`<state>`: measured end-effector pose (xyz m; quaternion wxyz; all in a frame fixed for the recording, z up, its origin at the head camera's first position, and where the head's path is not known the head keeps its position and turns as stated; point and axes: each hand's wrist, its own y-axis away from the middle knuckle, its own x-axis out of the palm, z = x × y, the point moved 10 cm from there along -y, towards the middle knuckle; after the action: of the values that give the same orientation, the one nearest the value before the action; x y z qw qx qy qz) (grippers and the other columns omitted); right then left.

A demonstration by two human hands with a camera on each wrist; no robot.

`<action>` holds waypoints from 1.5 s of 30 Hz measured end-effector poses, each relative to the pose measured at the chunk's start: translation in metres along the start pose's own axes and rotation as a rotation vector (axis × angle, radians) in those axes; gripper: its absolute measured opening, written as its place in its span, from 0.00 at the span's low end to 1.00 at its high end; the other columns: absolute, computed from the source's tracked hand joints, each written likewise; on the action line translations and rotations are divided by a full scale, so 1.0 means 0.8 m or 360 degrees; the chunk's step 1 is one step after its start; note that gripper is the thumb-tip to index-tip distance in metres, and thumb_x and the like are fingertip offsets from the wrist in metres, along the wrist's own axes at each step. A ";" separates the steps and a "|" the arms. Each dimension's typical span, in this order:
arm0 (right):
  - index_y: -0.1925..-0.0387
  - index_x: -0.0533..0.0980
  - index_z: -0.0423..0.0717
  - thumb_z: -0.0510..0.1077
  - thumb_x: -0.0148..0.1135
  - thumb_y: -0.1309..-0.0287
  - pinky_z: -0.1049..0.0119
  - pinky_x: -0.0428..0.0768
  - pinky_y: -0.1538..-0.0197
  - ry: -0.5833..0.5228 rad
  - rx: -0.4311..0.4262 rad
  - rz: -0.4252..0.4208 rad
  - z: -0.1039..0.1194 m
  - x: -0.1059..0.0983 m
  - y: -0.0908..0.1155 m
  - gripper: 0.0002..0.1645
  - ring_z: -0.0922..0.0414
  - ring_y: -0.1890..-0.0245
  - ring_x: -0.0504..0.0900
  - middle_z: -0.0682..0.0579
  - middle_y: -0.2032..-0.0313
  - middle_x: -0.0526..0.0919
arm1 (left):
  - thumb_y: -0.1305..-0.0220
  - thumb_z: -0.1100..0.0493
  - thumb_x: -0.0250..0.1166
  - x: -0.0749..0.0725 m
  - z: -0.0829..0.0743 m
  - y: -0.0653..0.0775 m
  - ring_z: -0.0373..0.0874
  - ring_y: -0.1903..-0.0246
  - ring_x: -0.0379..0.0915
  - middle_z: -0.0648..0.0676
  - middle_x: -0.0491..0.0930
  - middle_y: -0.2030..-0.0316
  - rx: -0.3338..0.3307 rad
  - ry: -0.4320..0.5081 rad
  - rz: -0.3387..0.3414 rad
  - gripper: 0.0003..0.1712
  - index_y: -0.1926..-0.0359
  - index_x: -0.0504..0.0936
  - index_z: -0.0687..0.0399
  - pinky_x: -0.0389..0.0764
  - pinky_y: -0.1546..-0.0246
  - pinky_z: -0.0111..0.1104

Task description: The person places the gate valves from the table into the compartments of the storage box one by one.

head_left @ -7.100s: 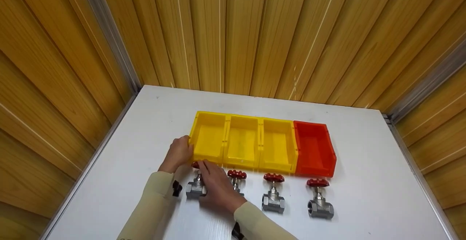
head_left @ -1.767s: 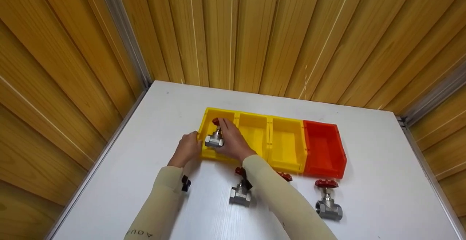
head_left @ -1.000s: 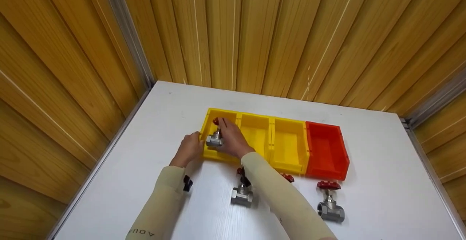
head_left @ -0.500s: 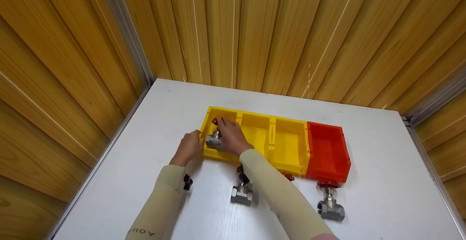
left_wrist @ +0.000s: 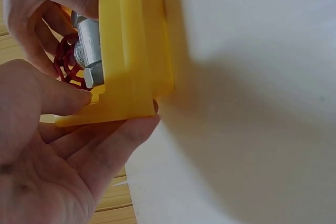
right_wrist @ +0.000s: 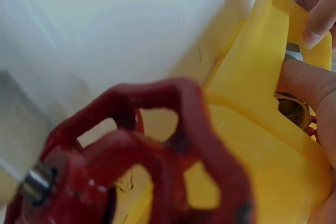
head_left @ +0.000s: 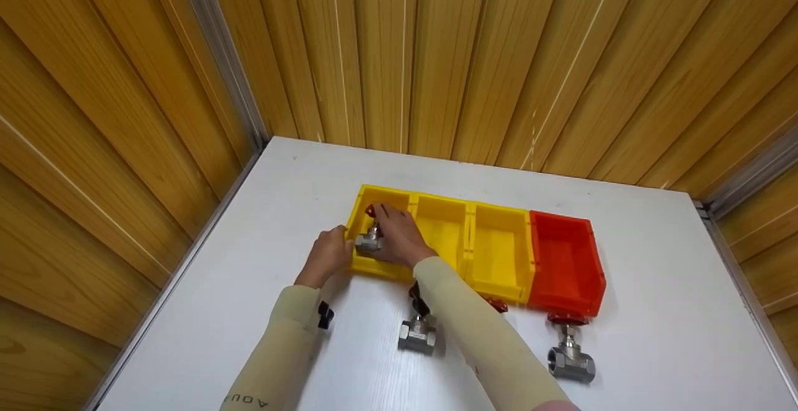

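My left hand pinches the side wall of the leftmost yellow bin, thumb inside and fingers outside in the left wrist view. Within that bin, my right hand grips a steel gate valve with a red handwheel. The left wrist view shows the valve body close behind the yellow wall, right fingers around it. Whether it touches the bin floor cannot be told. Below my right forearm, a second valve lies on the table; its handwheel looms large in the right wrist view.
Two more yellow bins and a red bin continue the row rightward. A third valve's handwheel shows past my right sleeve. Another valve lies before the red bin, handwheel near its front edge. Wood-look panels wall the white table.
My right hand has carried the leftmost valve from the table into the left bin. Lately both hands barely move; the row's right end has swung slightly toward the front valve. My view has shifted a little.
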<state>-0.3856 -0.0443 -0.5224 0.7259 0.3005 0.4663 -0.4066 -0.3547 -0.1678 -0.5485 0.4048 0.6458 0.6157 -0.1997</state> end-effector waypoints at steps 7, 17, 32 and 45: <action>0.27 0.53 0.50 0.58 0.71 0.49 0.54 0.64 0.28 0.0051 0.0005 0.0013 0.001 0.001 -0.004 0.55 0.47 0.35 0.65 0.47 0.30 0.62 | 0.28 0.56 0.54 0.001 0.003 -0.001 0.48 0.61 0.73 0.61 0.78 0.46 -0.0042 0.0000 0.0024 0.24 0.36 0.70 0.62 0.80 0.54 0.36; 0.29 0.55 0.48 0.54 0.73 0.50 0.52 0.65 0.29 0.0167 -0.0008 0.0005 0.003 0.002 -0.007 0.52 0.47 0.37 0.68 0.47 0.34 0.66 | 0.28 0.56 0.53 0.002 0.003 -0.001 0.47 0.60 0.73 0.60 0.77 0.45 -0.0056 0.0023 0.0041 0.24 0.35 0.69 0.61 0.81 0.52 0.37; 0.35 0.60 0.45 0.65 0.65 0.46 0.56 0.59 0.27 0.0335 -0.0026 -0.0047 0.005 0.003 -0.005 0.46 0.48 0.43 0.73 0.44 0.42 0.73 | 0.27 0.56 0.52 -0.001 -0.002 0.002 0.46 0.62 0.72 0.62 0.79 0.49 0.0045 -0.0036 -0.0037 0.21 0.39 0.71 0.63 0.79 0.57 0.38; 0.31 0.58 0.45 0.63 0.68 0.48 0.55 0.55 0.25 0.0231 -0.0004 -0.0052 0.004 0.003 -0.006 0.51 0.47 0.35 0.68 0.43 0.34 0.67 | 0.27 0.56 0.51 -0.001 0.000 0.001 0.47 0.65 0.72 0.61 0.80 0.55 0.0040 -0.0024 -0.0048 0.19 0.42 0.72 0.63 0.76 0.64 0.35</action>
<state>-0.3880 -0.0501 -0.5237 0.6838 0.3205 0.5231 -0.3950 -0.3542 -0.1683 -0.5473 0.3981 0.6401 0.6197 -0.2184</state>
